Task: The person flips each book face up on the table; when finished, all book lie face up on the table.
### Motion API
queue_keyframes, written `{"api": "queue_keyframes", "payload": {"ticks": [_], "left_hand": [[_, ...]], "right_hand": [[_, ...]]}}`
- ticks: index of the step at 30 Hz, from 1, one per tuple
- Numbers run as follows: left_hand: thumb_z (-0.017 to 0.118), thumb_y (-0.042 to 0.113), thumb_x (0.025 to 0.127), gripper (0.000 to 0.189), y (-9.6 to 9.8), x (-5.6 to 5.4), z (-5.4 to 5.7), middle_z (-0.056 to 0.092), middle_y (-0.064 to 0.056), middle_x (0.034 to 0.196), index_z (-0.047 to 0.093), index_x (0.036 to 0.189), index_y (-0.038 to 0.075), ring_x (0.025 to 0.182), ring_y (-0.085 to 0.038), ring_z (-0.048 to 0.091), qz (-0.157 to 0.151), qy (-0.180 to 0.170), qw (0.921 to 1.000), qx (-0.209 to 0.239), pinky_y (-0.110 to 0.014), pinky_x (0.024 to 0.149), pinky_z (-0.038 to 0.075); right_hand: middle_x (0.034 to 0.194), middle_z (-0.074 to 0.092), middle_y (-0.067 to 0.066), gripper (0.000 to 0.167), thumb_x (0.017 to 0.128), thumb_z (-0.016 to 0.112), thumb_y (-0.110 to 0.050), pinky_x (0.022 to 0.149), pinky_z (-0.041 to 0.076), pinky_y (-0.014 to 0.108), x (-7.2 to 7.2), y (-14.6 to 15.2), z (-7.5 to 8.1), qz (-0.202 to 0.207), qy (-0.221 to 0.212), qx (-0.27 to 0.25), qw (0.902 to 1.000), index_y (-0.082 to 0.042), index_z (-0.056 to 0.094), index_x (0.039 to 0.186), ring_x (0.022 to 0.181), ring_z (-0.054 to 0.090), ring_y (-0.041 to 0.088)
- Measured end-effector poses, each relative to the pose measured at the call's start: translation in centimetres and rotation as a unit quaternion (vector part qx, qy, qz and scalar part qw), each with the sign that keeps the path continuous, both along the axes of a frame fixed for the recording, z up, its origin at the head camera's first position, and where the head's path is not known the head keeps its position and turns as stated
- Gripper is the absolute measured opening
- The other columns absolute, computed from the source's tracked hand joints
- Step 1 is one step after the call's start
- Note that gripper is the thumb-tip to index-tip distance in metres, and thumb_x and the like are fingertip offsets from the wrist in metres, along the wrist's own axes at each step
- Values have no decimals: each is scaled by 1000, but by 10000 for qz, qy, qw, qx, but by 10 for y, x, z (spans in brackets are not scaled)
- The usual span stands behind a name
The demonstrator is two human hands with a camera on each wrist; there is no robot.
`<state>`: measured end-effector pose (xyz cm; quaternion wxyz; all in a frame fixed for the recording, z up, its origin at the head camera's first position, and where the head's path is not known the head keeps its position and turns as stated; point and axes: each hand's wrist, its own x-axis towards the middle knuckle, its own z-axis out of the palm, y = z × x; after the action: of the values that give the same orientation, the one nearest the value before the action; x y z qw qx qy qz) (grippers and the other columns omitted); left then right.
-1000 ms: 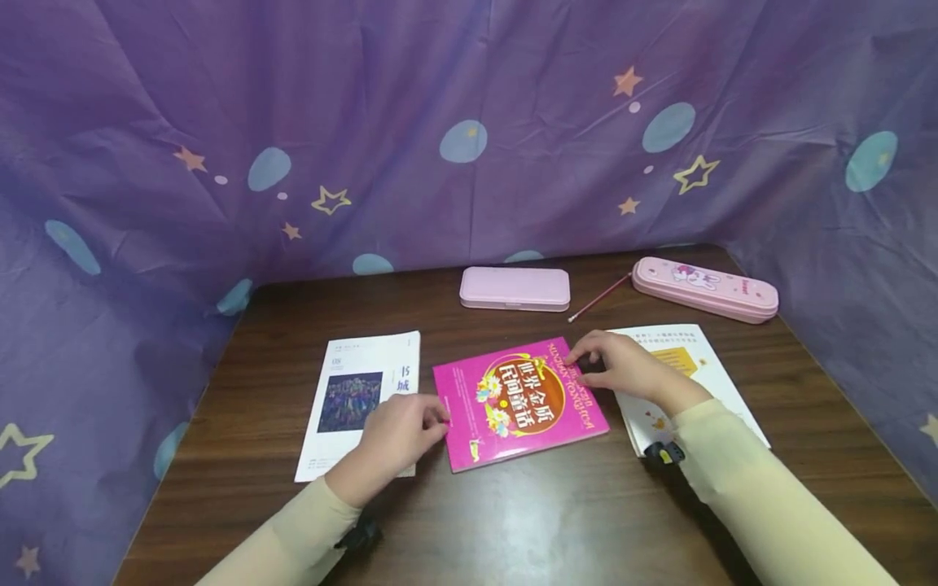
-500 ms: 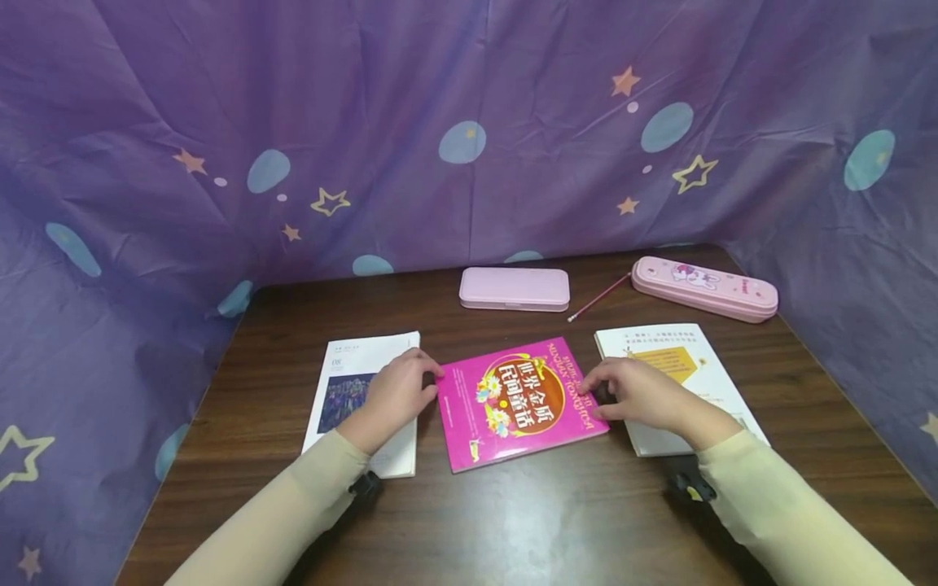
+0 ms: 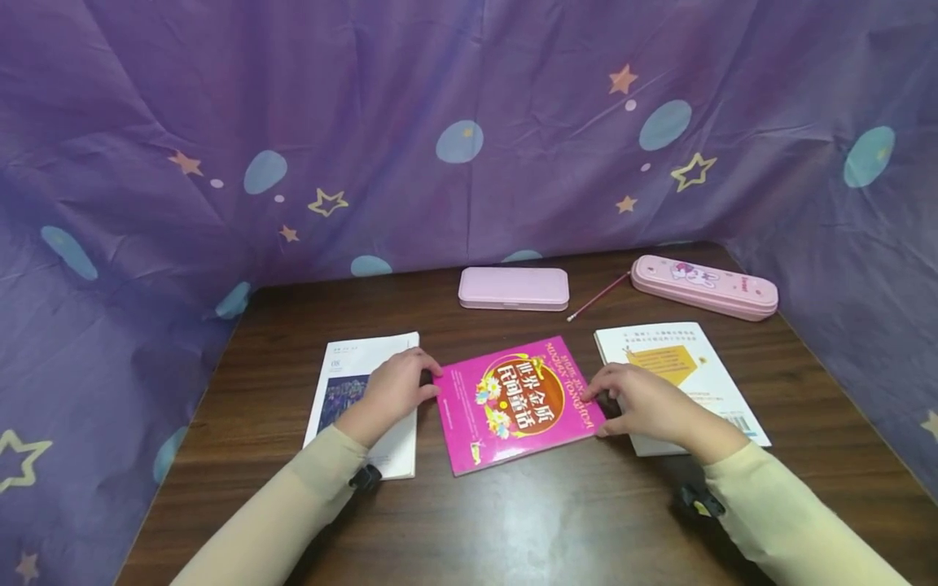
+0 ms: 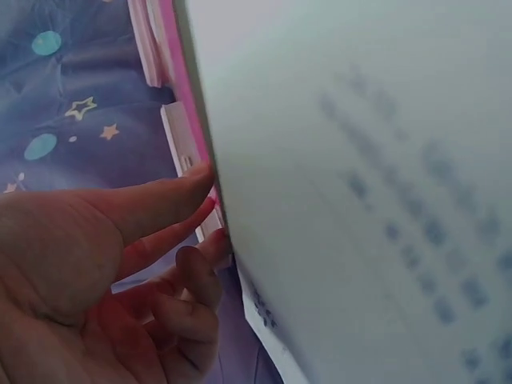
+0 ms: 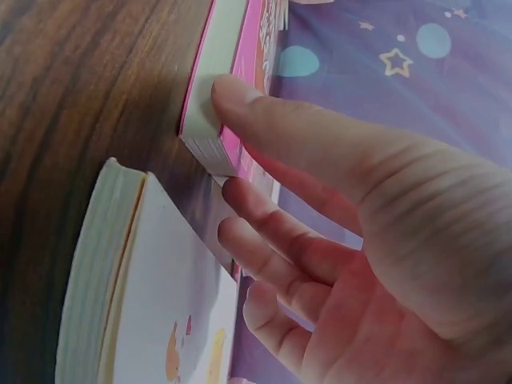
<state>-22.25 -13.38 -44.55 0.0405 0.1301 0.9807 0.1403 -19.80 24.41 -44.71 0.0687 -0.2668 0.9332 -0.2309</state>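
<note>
One pink book (image 3: pixel 516 407) lies cover up and slightly askew on the worktop (image 3: pixel 506 529), between two white ones. My left hand (image 3: pixel 396 387) touches its left edge near the upper corner, and my right hand (image 3: pixel 648 403) touches the opposite edge near the lower corner. On both, the fingers look relaxed against the book, not curled round it. A second ago my left hand was lower and my right hand higher; they have swapped ends while the book has barely shifted, so I judge it is being steadied from both sides rather than carried. Beneath my left hand is the left white book (image 3: pixel 366 352); my right reaches across the right white book (image 3: pixel 714 382). Farther back are a plain pink case (image 3: pixel 513 286), a thin pencil (image 3: pixel 598 296) and a rabbit-print case (image 3: pixel 703 286), with a purple curtain (image 3: pixel 366 122) behind
</note>
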Motion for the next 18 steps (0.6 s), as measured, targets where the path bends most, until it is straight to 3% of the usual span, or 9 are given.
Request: {"api": "queue_keyframes", "payload": {"ticks": [11, 18], "left_hand": [[87, 31, 84, 26, -5, 18, 2, 66, -1, 101, 75, 103, 18, 87, -16, 62, -193, -277, 9993, 153, -36, 79, 54], [87, 31, 83, 27, -5, 31, 3, 65, 0, 96, 74, 104, 18, 82, -14, 58, -204, -338, 9988, 297, -34, 75, 51]], "right_hand": [[108, 73, 3, 36, 74, 92, -13, 84, 54, 40, -14, 2, -4, -14, 188, -168, 9997, -15, 78, 107, 92, 65, 19], [85, 65, -2, 32, 78, 88, -10, 67, 42, 28, -26, 2, -5, -213, 181, -250, 9993, -13, 78, 108, 75, 50, 13]]}}
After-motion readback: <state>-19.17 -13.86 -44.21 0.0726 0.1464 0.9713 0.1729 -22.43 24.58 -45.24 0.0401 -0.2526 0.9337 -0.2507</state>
